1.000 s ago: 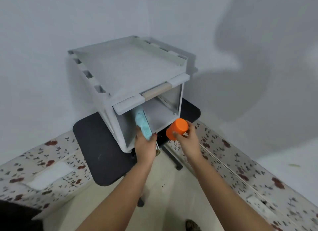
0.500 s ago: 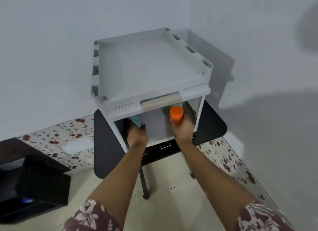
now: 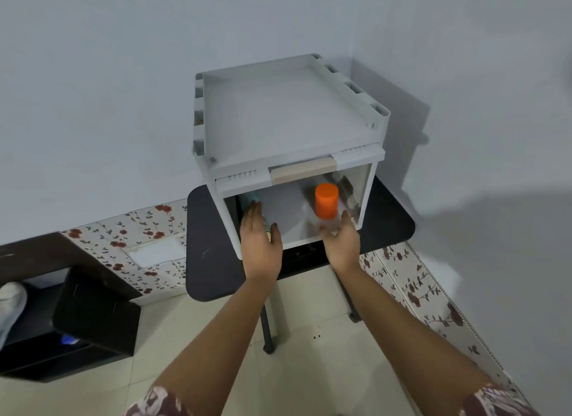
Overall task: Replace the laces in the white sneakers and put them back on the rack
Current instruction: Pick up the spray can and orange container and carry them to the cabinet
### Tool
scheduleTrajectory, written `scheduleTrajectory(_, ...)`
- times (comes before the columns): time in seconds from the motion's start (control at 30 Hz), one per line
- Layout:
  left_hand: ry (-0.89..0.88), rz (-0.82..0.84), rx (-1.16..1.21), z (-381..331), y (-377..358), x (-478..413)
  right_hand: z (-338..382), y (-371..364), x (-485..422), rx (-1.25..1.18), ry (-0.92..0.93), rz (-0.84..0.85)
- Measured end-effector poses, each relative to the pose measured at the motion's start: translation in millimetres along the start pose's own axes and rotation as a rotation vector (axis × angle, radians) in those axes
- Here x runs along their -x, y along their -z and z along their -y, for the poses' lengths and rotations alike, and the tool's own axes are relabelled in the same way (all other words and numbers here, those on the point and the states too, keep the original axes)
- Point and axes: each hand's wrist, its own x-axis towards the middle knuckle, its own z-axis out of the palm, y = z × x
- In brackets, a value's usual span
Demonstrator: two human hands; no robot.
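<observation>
Teal item [image 3: 251, 199] mostly behind box lip [image 3: 241, 182]

The person wears a short-sleeved top of dark maroon cloth printed with pale flowers and leaves. Only the hems of the left sleeve [image 3: 154, 405] and the right sleeve [image 3: 498, 401] show, at the bottom edge of the view. From each hem the left forearm [image 3: 216, 338] and the right forearm [image 3: 402, 322] run bare to the wrist. The left hand [image 3: 261, 248] and the right hand [image 3: 340, 242] are bare too. The left thumb tip looks dark, but blur hides whether that is polish or shadow.
</observation>
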Motion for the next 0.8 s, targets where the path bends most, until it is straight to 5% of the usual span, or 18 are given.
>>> scheduleTrajectory(0.13,-0.398,-0.256,0.019,-24.0,56.2,26.7,49.7,22.5,40.2,0.108,0.597,-0.263)
scheduleTrajectory(0.23,-0.565,-0.327,-0.093,-40.1,95.5,8.0,96.7,24.7,28.5,0.369,0.903,-0.271)
scheduleTrajectory(0.47,-0.453,-0.128,-0.548,-44.2,132.4,-38.4,127.8,12.6,12.9,0.71,0.846,-0.179)
scheduleTrajectory(0.8,-0.411,0.01,-0.523,-59.7,151.2,-52.6,148.3,40.8,42.9,0.944,0.745,-0.007)
